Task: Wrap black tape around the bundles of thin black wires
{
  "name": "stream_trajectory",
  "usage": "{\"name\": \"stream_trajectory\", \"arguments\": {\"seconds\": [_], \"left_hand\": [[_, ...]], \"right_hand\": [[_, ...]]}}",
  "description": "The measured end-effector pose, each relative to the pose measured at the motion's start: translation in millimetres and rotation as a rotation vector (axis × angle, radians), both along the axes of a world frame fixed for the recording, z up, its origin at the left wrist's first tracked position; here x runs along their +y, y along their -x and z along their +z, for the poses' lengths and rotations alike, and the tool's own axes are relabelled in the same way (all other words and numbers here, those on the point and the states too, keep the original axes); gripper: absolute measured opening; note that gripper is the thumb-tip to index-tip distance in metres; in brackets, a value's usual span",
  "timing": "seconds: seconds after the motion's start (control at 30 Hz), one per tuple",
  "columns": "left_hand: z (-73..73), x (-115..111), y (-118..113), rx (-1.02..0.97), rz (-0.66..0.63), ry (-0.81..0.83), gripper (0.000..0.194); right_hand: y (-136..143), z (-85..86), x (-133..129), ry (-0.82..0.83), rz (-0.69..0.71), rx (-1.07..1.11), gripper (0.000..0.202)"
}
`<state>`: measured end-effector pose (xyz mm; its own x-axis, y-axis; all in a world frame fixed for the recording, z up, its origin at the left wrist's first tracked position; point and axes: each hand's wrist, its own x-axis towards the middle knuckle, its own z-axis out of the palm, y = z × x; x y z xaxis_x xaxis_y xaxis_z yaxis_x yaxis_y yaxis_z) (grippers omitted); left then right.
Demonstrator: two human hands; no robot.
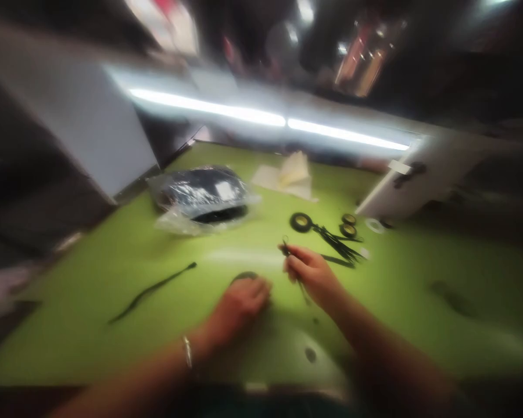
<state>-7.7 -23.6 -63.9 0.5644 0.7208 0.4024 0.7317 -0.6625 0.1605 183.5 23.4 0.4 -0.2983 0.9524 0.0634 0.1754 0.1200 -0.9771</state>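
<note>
Thin dark piece: this (285, 250) was above the middle of the green counter (91, 290), its loop rising past the fingertips, probably held near that end for control.
Right grip: the right hand (311, 273) was closed on it in a pinch.
Left grip: the left hand (243, 301) lay over a dark round thing (245, 275), perhaps to steady it; blur left its hold unclear.
Right, farther: dark strips (337, 244) lay bunched beside a black-and-yellow roll (301, 222), seemingly within easy reach.
Left: a single dark strip (152, 288) lay apart.
Far side: a plastic-wrapped bundle (204, 188) sat left of crumpled paper (294, 174).
</note>
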Motion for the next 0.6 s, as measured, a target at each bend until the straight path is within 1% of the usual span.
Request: {"name": "stream_trajectory", "arguments": {"seconds": [0.1, 0.13, 0.2, 0.23, 0.3, 0.33, 0.37, 0.4, 0.43, 0.5, 0.53, 0.6], "left_hand": [[5.9, -2, -7, 0.007, 0.03, 0.145, 0.052], [9.6, -2, -7, -0.011, 0.039, 0.184, 0.056], [20.3, -1, -4, -0.062, 0.055, 0.226, 0.053], [27.5, 0, -1, -0.091, 0.073, 0.234, 0.047], [44.0, 5, 5, -0.172, 0.152, 0.233, 0.033], [52.3, 9, 8, -0.249, 0.198, 0.254, 0.029], [59.7, 14, 10, -0.364, 0.225, 0.312, 0.028], [65.3, 19, 12, -0.495, 0.236, 0.41, 0.029], [68.7, 24, 13, -0.64, 0.231, 0.56, 0.029], [67.8, 32, 11, -0.863, 0.157, 0.897, 0.032], [64.0, 35, 10, -0.953, 0.124, 0.995, 0.034], [53.3, 37, 6, -1.086, 0.084, 1.086, 0.037]], "right_hand": [[-1, 0.6, -1, 0.044, -0.018, 0.068, 0.041], [-1, 1.3, -1, 0.057, -0.018, 0.084, 0.043], [-1, 3.8, -3, 0.081, -0.001, 0.115, 0.046], [-1, 5.5, -4, 0.091, 0.014, 0.132, 0.048], [-1, 8.6, -7, 0.108, 0.048, 0.161, 0.051], [0, 9.9, -8, 0.114, 0.063, 0.171, 0.052], [0, 10.7, -10, 0.12, 0.074, 0.18, 0.052], [1, 11.2, -12, 0.126, 0.086, 0.184, 0.052], [2, 11.2, -14, 0.131, 0.096, 0.186, 0.053], [4, 9.9, -17, 0.141, 0.113, 0.186, 0.053], [5, 8.7, -19, 0.149, 0.119, 0.188, 0.053], [8, 5.3, -21, 0.164, 0.125, 0.193, 0.053]]}}
